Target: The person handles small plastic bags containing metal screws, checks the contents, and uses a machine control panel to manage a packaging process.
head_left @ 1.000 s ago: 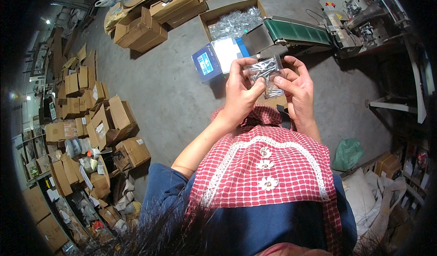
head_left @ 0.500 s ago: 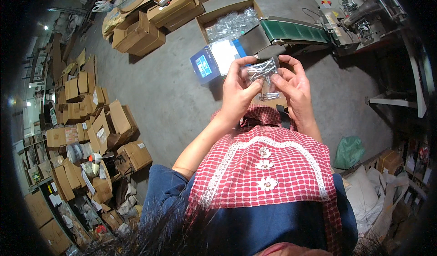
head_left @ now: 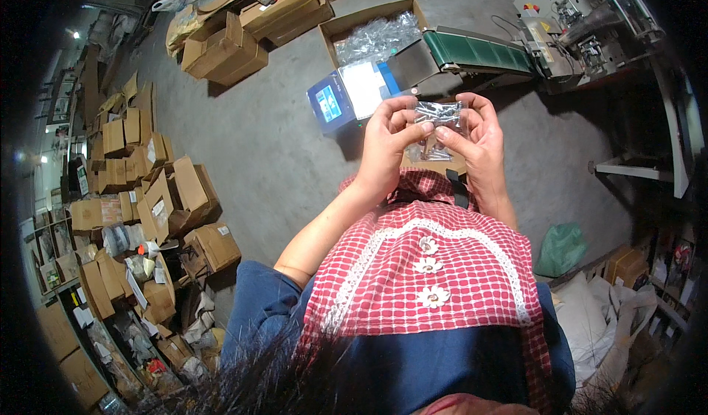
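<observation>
Between both hands I hold up a small clear plastic bag [head_left: 440, 111] of screws, in front of my chest. My left hand [head_left: 391, 136] pinches its left side, the thumb lying across the front. On the other side my right hand [head_left: 479, 136] grips the bag, its thumb also pressed on the front and close to the left thumb. The silvery screws gather mostly in the upper part of the bag. Fingers partly hide its edges.
Just beyond my hands stands a blue-and-white device [head_left: 361, 90] by an open carton [head_left: 372, 39] full of clear bags. A green conveyor [head_left: 479, 52] runs to a machine [head_left: 564, 39] at far right. Cardboard boxes [head_left: 177, 201] crowd the left; a green bag [head_left: 560, 249] lies at right.
The bag of screws has been shifted in my fingers, and the screws now lie more across its top. My thumbs have come closer together. Both hands keep their hold.
</observation>
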The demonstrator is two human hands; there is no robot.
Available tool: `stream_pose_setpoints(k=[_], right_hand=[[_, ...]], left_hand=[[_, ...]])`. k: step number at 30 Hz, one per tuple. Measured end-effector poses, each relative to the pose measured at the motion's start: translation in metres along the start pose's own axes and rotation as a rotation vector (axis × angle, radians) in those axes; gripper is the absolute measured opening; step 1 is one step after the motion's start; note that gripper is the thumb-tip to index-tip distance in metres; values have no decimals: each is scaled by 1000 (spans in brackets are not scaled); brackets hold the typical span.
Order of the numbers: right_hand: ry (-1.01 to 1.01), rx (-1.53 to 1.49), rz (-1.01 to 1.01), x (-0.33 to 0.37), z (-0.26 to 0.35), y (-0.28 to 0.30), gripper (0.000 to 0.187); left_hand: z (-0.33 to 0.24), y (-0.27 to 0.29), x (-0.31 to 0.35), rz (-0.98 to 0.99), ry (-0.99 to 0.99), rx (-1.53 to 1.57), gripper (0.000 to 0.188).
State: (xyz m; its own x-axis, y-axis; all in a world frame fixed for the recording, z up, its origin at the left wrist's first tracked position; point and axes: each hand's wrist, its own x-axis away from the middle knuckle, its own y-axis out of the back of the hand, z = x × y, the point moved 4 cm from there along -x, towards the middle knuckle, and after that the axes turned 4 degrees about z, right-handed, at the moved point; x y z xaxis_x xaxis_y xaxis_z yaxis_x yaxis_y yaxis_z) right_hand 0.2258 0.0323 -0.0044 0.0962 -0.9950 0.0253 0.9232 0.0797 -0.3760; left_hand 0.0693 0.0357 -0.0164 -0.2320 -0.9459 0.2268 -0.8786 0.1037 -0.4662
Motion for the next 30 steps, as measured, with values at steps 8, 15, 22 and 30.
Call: stream_pose_setpoints(k=[8, 15, 22, 30], right_hand=[[-5, -50, -10, -2, -5, -2, 54], [1, -20, -6, -3, -8, -3, 54], [38, 135, 9, -3, -15, -6, 57], [-1, 35, -3, -1, -15, -9, 59]], left_hand=[[-4, -7, 0, 43, 101, 116, 58], [2, -7, -5, 2, 95, 210, 50], [4, -5, -7, -64, 97, 141, 42], [6, -2, -8, -101, 133, 140, 40]])
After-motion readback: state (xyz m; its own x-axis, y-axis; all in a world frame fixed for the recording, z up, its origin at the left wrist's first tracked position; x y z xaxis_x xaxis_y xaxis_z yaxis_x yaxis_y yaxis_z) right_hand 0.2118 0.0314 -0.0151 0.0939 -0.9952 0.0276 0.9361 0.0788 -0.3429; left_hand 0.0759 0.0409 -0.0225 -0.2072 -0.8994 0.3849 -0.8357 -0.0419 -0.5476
